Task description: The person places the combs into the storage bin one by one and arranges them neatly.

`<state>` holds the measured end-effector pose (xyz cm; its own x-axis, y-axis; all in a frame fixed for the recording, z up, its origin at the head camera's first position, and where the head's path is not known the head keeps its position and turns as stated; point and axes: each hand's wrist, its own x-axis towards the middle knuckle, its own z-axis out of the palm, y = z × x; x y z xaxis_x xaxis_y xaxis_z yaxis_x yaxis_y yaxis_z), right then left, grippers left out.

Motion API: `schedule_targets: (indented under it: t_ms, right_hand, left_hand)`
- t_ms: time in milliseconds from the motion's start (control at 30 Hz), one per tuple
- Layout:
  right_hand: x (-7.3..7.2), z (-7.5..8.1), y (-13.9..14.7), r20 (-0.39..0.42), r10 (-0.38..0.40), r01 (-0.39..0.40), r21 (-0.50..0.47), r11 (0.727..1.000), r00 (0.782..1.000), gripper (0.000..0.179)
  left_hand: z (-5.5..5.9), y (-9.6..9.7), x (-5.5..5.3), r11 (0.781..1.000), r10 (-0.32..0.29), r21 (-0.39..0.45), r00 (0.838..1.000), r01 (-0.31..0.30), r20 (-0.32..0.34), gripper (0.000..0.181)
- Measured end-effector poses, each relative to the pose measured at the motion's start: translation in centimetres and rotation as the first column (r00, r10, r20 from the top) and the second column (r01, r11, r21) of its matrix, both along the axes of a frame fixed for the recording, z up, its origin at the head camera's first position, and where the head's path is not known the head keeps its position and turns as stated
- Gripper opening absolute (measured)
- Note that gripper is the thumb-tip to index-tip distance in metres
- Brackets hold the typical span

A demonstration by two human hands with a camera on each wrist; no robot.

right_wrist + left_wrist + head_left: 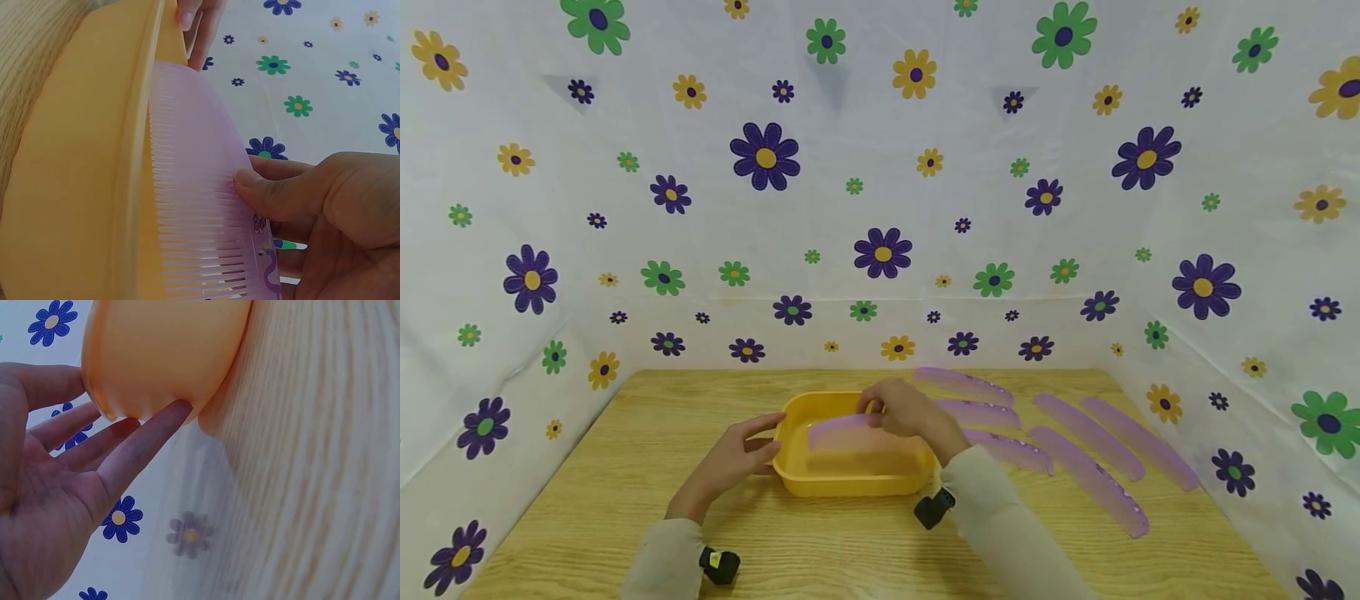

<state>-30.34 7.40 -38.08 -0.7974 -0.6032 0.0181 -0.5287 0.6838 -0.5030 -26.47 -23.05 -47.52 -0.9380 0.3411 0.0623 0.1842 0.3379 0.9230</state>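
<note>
A yellow plastic tub stands on the wooden table. My left hand is at its left end, with fairly straight fingers touching the outer wall and rim; the left wrist view shows the fingertips against the tub wall. My right hand pinches a translucent purple comb between thumb and fingers along its spine. The comb lies lengthwise within the tub's opening, teeth downward. In the right wrist view, small printed figures mark the comb near my thumb, and its teeth point toward the near rim.
Several more purple combs lie on the table right of the tub, including one at the back and a long one at the front. A white flower-printed sheet encloses the back and sides.
</note>
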Motion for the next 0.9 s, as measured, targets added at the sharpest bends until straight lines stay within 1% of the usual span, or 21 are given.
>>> schedule_targets:
  t_ms: [67, 400, 567, 667, 900]
  right_hand:
    - [0.1, 0.0, -0.2, 0.005, 0.000, 0.000, 0.005, 1.000, 1.000, 0.018]
    - [0.1, -0.2, -1.0, 0.036, -0.018, 0.017, 0.018, 1.000, 0.999, 0.018]
    - [0.1, -0.6, -1.3, 0.048, -0.024, 0.022, 0.058, 0.998, 0.999, 0.017]
    - [0.1, -0.9, -1.4, 0.042, -0.013, 0.010, 0.074, 0.997, 0.999, 0.016]
    - [-0.1, -1.3, -1.7, 0.044, 0.027, -0.030, 0.066, 0.997, 0.999, 0.015]
  left_hand:
    - [0.0, 0.0, 0.0, 1.000, 0.010, 0.001, 1.000, -0.010, 0.008, 0.059]
    - [0.0, 0.0, 0.1, 1.000, 0.010, 0.000, 1.000, -0.010, 0.015, 0.059]
    - [0.2, 0.1, 0.2, 1.000, 0.010, 0.001, 1.000, -0.010, 0.017, 0.058]
    - [0.4, 0.2, 0.2, 1.000, 0.004, 0.005, 1.000, -0.005, 0.020, 0.058]
    - [0.4, 0.1, 0.1, 1.000, -0.007, 0.025, 1.000, 0.007, 0.025, 0.057]
